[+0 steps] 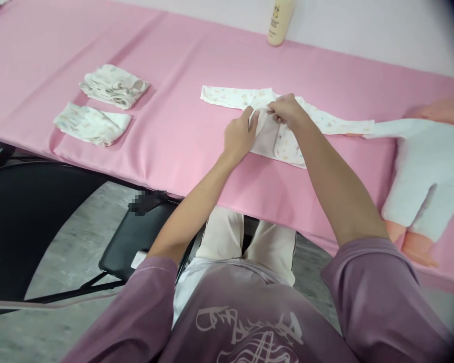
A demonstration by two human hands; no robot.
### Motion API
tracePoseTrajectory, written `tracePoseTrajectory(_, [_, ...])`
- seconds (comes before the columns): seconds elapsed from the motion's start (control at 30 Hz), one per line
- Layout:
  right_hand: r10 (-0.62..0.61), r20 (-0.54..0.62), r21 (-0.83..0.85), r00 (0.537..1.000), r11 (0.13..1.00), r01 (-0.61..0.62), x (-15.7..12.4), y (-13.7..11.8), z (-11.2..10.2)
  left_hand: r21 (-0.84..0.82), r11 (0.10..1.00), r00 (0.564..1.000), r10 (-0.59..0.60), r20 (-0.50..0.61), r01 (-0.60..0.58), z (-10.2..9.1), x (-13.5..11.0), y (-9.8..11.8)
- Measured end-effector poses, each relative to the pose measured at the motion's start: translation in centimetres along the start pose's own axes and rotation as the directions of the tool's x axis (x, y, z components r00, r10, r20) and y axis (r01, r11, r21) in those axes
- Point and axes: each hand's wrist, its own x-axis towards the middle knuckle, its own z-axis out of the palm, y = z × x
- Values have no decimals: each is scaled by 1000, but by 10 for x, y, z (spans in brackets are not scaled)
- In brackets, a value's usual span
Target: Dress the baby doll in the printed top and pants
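A white baby shirt (289, 147) with a small coloured print lies on the pink cloth in front of me, its two sleeves spread out to the sides. My left hand (237, 137) grips the front panel at its left edge, thumb on top. With bent fingers, my right hand (286, 112) pinches the fabric near the neckline. Between the hands a plain, pale inner side of the cloth shows. My right hand and forearm cover part of the shirt's upper front.
Two folded printed baby garments, one (113, 85) behind the other (93, 125), lie at the left. A doll in white clothes (435, 156) lies at the right, touching the shirt's sleeve. A cream bottle (280, 22) stands at the back. Black chairs (130, 242) stand below the table's front edge.
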Motion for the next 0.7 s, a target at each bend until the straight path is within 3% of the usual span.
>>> tracePoseTrajectory(0.1, [104, -40, 80, 994, 992, -101, 6, -19, 3, -26, 999, 999, -32, -41, 31, -8, 8, -6])
tracePoseTrajectory(0.3, [-18, 62, 120, 998, 993, 10, 24, -56, 18, -46, 996, 985, -89, -147, 83, -50, 32, -41])
tracePoseTrajectory(0.43, [-120, 116, -34, 986, 992, 125, 33, -69, 40, -19, 992, 980, -124, -155, 122, -75, 40, -74])
tracePoseTrajectory(0.53, [-198, 80, -184, 977, 960, 210, 36, -69, 51, 45, 985, 982, -163, -90, 168, -84, 38, -94])
tracePoseTrajectory(0.63, [-325, 24, -348, 946, 884, 312, 33, -55, 53, 156, 970, 983, -181, -38, 185, -86, 30, -107])
tracePoseTrajectory(0.7, [-378, 11, -448, 926, 826, 342, 29, -39, 49, 225, 959, 985, -158, -68, 170, -83, 22, -108])
